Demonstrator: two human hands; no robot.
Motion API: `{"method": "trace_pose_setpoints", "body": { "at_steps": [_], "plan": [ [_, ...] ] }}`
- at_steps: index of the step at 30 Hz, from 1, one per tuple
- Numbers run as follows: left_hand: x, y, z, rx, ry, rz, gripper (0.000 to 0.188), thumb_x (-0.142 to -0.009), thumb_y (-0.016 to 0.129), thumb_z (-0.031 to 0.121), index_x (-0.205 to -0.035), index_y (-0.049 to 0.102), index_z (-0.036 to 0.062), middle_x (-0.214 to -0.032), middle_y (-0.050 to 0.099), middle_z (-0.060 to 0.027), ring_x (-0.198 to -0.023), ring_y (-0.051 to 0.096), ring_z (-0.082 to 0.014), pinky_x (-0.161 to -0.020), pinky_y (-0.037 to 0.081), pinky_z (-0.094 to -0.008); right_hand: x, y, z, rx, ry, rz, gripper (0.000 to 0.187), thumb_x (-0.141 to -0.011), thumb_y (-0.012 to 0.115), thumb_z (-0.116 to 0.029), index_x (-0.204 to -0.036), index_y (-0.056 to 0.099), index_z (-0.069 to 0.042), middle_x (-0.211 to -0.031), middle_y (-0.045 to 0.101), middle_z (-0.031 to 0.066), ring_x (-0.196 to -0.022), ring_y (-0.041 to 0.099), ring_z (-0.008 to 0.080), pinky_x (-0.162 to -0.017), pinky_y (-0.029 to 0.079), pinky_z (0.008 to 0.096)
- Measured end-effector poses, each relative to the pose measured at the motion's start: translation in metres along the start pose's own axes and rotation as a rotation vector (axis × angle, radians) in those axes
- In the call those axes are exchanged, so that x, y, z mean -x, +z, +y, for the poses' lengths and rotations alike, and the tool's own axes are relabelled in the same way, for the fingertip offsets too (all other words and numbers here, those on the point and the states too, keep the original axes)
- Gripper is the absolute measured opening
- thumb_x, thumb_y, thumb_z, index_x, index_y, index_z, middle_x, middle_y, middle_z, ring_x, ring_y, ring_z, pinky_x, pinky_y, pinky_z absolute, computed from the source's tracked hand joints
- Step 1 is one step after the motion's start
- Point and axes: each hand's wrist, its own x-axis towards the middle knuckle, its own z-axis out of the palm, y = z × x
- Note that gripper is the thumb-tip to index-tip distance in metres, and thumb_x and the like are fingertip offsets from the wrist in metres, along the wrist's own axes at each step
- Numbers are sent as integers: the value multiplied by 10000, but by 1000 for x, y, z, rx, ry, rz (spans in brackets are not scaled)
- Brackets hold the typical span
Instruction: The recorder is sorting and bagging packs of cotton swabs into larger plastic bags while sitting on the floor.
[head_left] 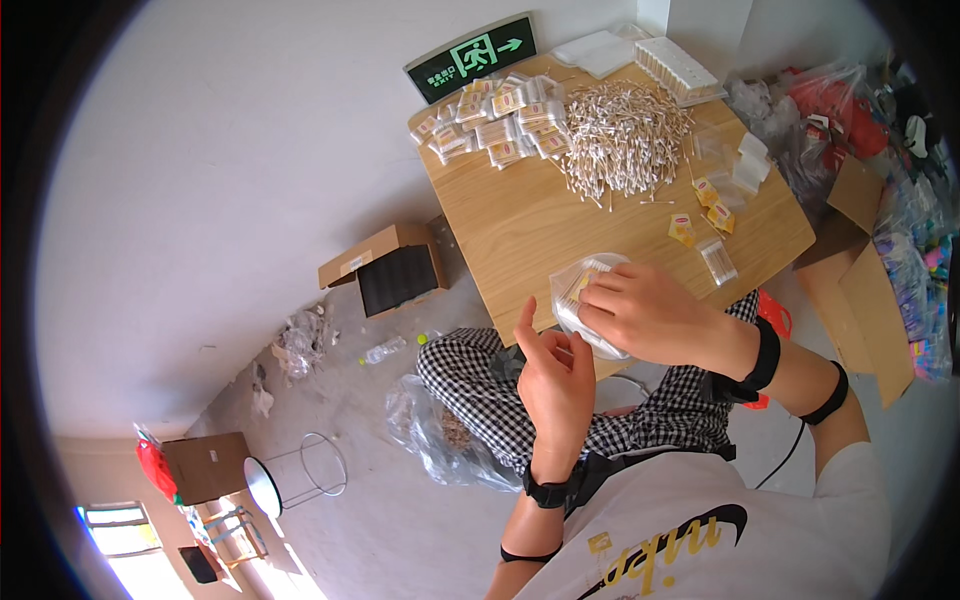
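Observation:
A clear plastic package (pixel 564 285) with white cotton swabs and a touch of yellow inside is at the near edge of the wooden table (pixel 500 240). My right hand (pixel 655 315) bends over it, fingers curled down onto its contents and hiding part of them. At its lower left edge is my left hand (pixel 556 385), index finger raised and the thumb and other fingers curled in against the rim. A big heap of loose cotton swabs (pixel 625 135) lies further back. Left of it are piled small filled packs of swabs (pixel 515 120).
Yellow cards (pixel 682 230) and a small swab pack (pixel 718 262) lie right of my hands. A white tray of swabs (pixel 678 70) and an exit sign (pixel 472 55) stand at the back. Cardboard boxes (pixel 395 270), plastic bags (pixel 440 430) and a bottle (pixel 383 350) are on the floor.

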Motion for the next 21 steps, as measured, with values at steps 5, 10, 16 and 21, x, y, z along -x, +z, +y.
{"method": "trace_pose_setpoints", "body": {
  "at_steps": [5, 10, 16, 21],
  "plan": [
    [1, 7, 4, -7, 56, -7, 568, -851, 613, 54, -1342, 343, -38, -648, 587, -36, -509, 568, -146, -487, 455, -271, 6, 20, 2, -28, 78, 153, 298, -761, 632, -154, -1029, 582, -34, -1096, 584, 85, -1072, 575, 235, -912, 464, 365],
    [-1, 6, 14, -176, 67, -53, 611, -836, 656, 118, -1352, 359, -18, -667, 558, -27, -556, 550, -139, -516, 448, -267, 10, 19, 2, -35, 186, 112, 354, -751, 667, -138, -1079, 577, -38, -1121, 578, 88, -1088, 570, 242, -920, 463, 374],
    [-19, 3, 10, -421, 65, -126, 731, -783, 730, 274, -1362, 371, 8, -778, 593, -72, -670, 615, -232, -572, 497, -353, 54, -1, -3, -361, 583, 709, 395, -775, 731, -163, -1094, 545, -21, -1024, 583, 113, -981, 594, 241, -836, 491, 369],
    [-27, 7, 14, -448, 29, -228, 737, -795, 726, 332, -1346, 368, -4, -836, 660, -112, -735, 665, -277, -582, 503, -363, 65, 28, -22, -810, 914, 533, 593, -785, 766, -269, -1213, 446, -12, -1054, 543, 154, -1002, 571, 281, -847, 479, 373]
  ]
}}
